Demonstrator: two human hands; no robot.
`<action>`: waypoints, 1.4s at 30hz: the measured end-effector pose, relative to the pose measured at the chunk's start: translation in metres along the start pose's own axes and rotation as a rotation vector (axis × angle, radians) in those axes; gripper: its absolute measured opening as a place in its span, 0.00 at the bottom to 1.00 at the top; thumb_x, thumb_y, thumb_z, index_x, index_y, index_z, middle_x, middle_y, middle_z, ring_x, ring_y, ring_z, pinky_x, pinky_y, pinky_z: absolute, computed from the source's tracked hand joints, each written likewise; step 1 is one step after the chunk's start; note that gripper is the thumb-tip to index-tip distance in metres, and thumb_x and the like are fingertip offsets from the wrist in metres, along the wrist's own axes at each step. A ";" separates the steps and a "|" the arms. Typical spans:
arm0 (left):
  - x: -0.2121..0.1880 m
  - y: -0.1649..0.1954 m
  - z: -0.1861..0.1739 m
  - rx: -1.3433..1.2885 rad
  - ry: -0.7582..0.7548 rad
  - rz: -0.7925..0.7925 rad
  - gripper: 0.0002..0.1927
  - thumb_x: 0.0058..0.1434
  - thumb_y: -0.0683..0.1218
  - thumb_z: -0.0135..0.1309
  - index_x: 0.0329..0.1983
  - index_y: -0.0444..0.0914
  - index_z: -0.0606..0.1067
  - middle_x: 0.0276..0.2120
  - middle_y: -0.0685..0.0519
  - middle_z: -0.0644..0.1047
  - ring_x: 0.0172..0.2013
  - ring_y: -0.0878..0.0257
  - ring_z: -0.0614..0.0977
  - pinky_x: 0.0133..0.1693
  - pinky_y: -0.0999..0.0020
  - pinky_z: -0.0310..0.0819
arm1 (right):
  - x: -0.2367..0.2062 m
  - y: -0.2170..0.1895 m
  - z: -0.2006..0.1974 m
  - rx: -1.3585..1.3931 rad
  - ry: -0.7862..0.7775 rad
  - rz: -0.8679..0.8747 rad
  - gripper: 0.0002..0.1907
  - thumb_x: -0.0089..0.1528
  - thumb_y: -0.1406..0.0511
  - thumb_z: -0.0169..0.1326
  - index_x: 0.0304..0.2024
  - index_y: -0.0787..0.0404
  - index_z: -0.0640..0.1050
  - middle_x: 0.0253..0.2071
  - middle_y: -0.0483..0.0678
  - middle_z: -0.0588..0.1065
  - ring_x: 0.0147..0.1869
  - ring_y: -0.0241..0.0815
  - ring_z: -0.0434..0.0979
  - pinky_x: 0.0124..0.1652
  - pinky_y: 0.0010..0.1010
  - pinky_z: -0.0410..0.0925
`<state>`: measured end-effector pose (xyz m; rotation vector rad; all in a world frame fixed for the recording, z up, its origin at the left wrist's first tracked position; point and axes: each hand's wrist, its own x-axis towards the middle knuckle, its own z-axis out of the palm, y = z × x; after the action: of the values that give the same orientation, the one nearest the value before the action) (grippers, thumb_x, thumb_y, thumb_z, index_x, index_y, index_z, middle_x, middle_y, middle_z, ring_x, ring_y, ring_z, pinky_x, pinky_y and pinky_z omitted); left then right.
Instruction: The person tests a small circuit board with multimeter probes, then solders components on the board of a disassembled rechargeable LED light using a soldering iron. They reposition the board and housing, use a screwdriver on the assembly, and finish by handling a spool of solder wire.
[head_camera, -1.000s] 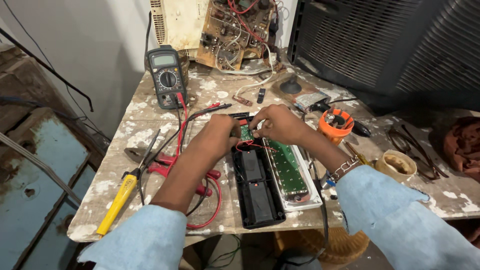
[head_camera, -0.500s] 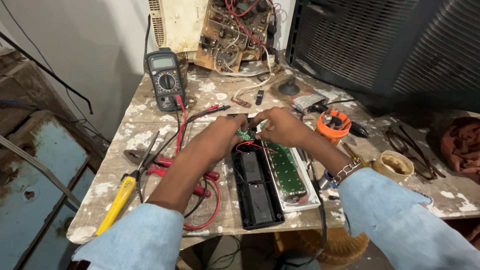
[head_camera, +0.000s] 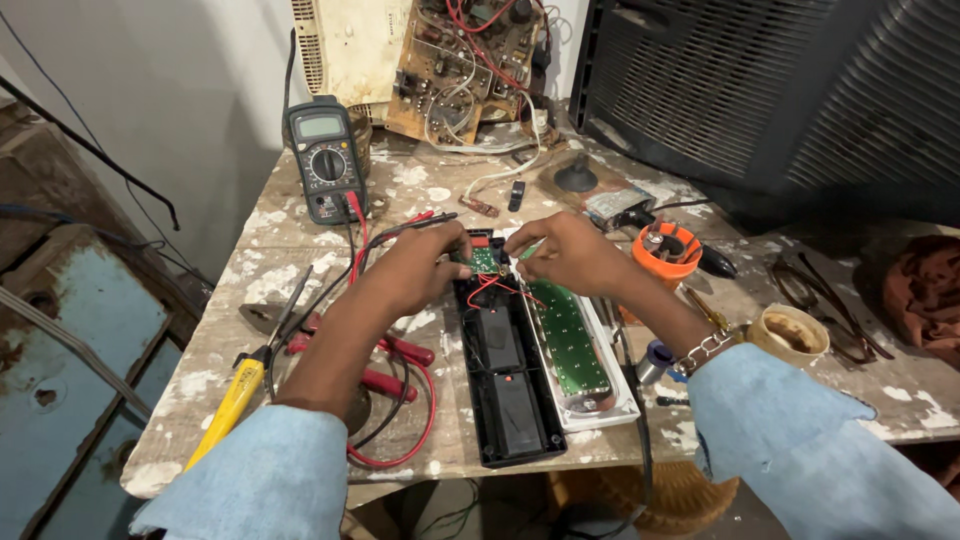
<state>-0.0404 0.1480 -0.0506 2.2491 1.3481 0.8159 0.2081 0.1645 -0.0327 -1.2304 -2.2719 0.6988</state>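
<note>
Both hands meet over a small green circuit board (head_camera: 484, 260) at the far end of an opened black casing (head_camera: 505, 372) on the paint-spattered tabletop (head_camera: 270, 240). The left hand (head_camera: 425, 268) pinches the board's near-left edge in a closed grip, while the right hand (head_camera: 560, 255) closes its fingertips on something thin at the board's right edge; what exactly it pinches cannot be told.

Against the views from a second and half a second ago, the hands have barely shifted: the same pinch, the same spot, suggesting fine work in progress rather than a move elsewhere.

Red wires (head_camera: 492, 288) trail from the board just below the grip. A long green LED panel (head_camera: 568, 338) in its white tray lies right of the casing. A multimeter (head_camera: 322, 160) stands well beyond the left hand, with yellow-handled pliers (head_camera: 232, 405) well back from it.
</note>
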 end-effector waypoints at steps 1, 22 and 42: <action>0.001 -0.002 0.001 -0.029 0.016 0.018 0.13 0.58 0.46 0.62 0.43 0.38 0.74 0.37 0.41 0.81 0.40 0.46 0.83 0.43 0.55 0.74 | 0.000 0.001 0.000 0.002 -0.004 0.010 0.15 0.58 0.69 0.59 0.48 0.63 0.81 0.30 0.51 0.83 0.32 0.35 0.84 0.36 0.28 0.75; 0.002 0.007 -0.002 0.043 -0.015 -0.030 0.14 0.57 0.47 0.64 0.47 0.42 0.80 0.32 0.41 0.80 0.36 0.46 0.83 0.41 0.54 0.75 | 0.008 -0.013 0.015 -0.253 0.174 -0.161 0.16 0.58 0.62 0.63 0.47 0.58 0.83 0.40 0.50 0.84 0.40 0.46 0.83 0.44 0.37 0.74; -0.004 0.006 -0.002 0.059 0.000 0.007 0.17 0.55 0.46 0.65 0.48 0.42 0.81 0.34 0.38 0.82 0.36 0.46 0.84 0.42 0.54 0.76 | 0.023 -0.001 0.009 -0.098 0.028 -0.097 0.17 0.59 0.59 0.63 0.50 0.53 0.83 0.41 0.48 0.85 0.45 0.39 0.86 0.49 0.34 0.74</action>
<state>-0.0390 0.1416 -0.0468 2.3001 1.3828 0.7883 0.1905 0.1820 -0.0350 -1.1573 -2.3496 0.5384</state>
